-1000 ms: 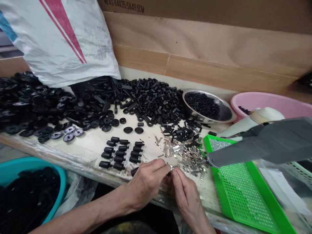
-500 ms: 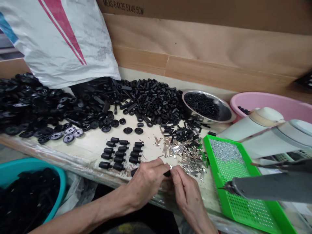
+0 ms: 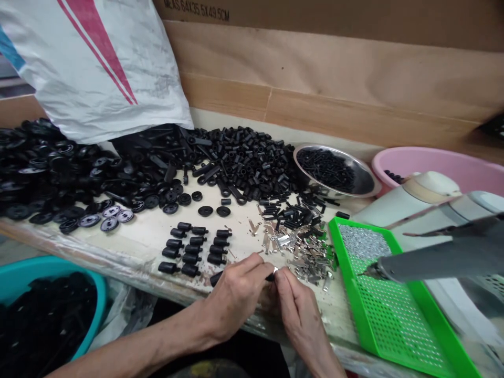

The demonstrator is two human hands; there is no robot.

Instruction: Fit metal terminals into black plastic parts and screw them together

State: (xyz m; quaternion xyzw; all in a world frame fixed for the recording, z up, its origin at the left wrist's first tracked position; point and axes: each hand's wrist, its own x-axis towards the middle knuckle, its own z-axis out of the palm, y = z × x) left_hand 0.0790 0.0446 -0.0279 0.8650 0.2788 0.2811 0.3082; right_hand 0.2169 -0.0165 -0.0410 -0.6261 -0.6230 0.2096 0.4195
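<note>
My left hand (image 3: 238, 291) is closed around a small black plastic part (image 3: 270, 276) near the table's front edge. My right hand (image 3: 300, 304) pinches a small metal strip (image 3: 275, 270) against the end of that part; the fingertips cover most of both. Beside my left knuckles shows a black cylinder (image 3: 216, 278), partly hidden by the hand. Behind my left hand stand rows of black cylindrical pieces (image 3: 192, 249) with short stubs. Loose metal strips (image 3: 311, 254) lie scattered beyond my right hand, with black ridged sticks (image 3: 293, 215) behind them.
To the right are a green perforated tray (image 3: 356, 310) with small silvery parts and a grey pointed tool (image 3: 437, 257) hanging over it. Farther back stand a steel bowl (image 3: 364, 181) and a pink basin (image 3: 441, 157). Black parts (image 3: 252, 163) pile up behind; a teal tub (image 3: 100, 299) sits lower left.
My right fingertips have closed further over the metal strip on the black part. The grey tool has swung upward over the green tray. The view has shifted slightly.
</note>
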